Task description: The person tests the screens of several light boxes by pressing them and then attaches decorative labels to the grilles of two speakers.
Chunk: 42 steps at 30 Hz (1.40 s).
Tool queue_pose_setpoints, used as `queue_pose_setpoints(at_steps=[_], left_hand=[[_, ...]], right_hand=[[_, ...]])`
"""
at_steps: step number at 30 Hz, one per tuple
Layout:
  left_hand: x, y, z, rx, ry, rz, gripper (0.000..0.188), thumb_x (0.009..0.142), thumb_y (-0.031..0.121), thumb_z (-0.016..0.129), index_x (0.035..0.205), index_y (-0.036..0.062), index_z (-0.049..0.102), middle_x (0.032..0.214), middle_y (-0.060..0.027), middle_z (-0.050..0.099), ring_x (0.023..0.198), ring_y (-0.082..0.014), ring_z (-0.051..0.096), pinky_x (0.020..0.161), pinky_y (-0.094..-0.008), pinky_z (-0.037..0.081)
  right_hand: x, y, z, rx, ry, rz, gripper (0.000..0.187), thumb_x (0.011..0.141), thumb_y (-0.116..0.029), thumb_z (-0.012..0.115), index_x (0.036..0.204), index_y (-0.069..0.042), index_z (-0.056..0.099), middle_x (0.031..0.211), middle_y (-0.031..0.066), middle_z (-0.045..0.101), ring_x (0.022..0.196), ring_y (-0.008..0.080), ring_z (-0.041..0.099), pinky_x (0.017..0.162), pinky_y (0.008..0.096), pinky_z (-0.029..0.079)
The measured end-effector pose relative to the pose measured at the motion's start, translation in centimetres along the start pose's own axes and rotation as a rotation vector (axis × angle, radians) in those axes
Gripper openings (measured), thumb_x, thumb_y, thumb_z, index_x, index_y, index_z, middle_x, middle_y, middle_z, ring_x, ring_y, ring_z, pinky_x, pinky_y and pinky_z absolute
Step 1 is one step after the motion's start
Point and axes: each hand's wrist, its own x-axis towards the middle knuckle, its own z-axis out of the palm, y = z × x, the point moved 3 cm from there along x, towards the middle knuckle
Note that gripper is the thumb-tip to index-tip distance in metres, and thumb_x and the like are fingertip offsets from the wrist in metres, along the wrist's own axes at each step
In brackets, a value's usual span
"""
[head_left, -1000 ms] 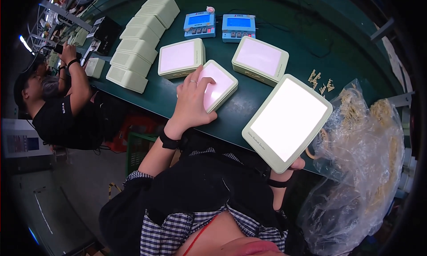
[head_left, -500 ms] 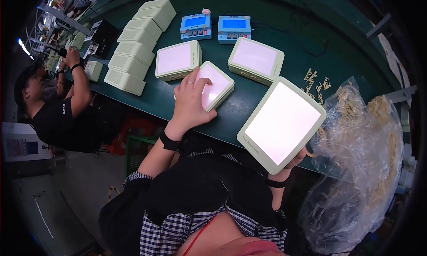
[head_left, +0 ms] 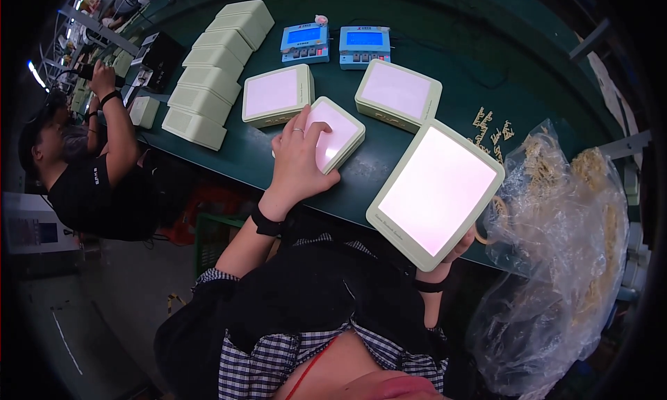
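My right hand (head_left: 460, 248) holds up a pale green box with a brightly glowing white panel (head_left: 436, 191). The box is tilted with its lit face up, and it hides most of my fingers. On the table, my left hand (head_left: 297, 160) grips a second such box (head_left: 342, 132), its fingers bent over the lit panel and its thumb at the near edge. A ring sits on one finger. Just behind stand two more lit boxes, one at the left (head_left: 272, 94) and one at the right (head_left: 399, 91). The raised box overlaps the right one's near corner.
Several pale green housings (head_left: 201, 104) stand in a row at the left on the dark green table (head_left: 347, 198). Two blue devices with screens (head_left: 304, 42) stand behind. Small beige parts (head_left: 492, 132) lie beside a clear plastic bag (head_left: 556, 261). A co-worker (head_left: 90, 170) is at far left.
The raised box has shifted slightly left in my right hand. My left hand stays where it was on the second box. The co-worker's raised arm has moved a little.
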Motion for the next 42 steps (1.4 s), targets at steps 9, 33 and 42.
queue_pose_setpoints(at_steps=[9,33,42], left_hand=[[-0.6,-0.5,-0.9,0.009,-0.097,0.097,0.083,0.053,0.022,0.077,0.131,0.0213,0.048,0.152,-0.0261,0.030,0.138,-0.0452,0.031,0.110,-0.0542,0.025],[-0.4,-0.1,-0.3,0.023,-0.044,0.088,0.080,0.054,0.021,0.074,0.130,0.0215,0.050,0.150,-0.0262,0.033,0.138,-0.0439,0.032,0.110,-0.0527,0.025],[-0.5,-0.3,-0.4,0.020,-0.024,0.089,0.079,0.054,0.021,0.074,0.130,0.0214,0.051,0.150,-0.0260,0.033,0.137,-0.0434,0.033,0.109,-0.0531,0.026]], right_hand=[[0.4,-1.0,-0.1,-0.301,0.405,-0.012,0.088,0.089,-0.053,0.054,0.154,-0.007,0.020,0.153,0.0239,0.031,0.137,0.0432,0.040,0.107,0.0575,0.042],[-1.2,0.3,-3.0,-0.018,0.105,0.028,0.099,0.066,-0.026,0.070,0.150,0.004,0.028,0.148,0.0232,0.042,0.134,0.0385,0.045,0.114,0.0473,0.035],[0.4,0.2,0.9,-0.011,0.119,0.062,0.100,0.065,-0.026,0.070,0.151,0.001,0.027,0.148,0.0226,0.041,0.134,0.0413,0.044,0.112,0.0493,0.036]])
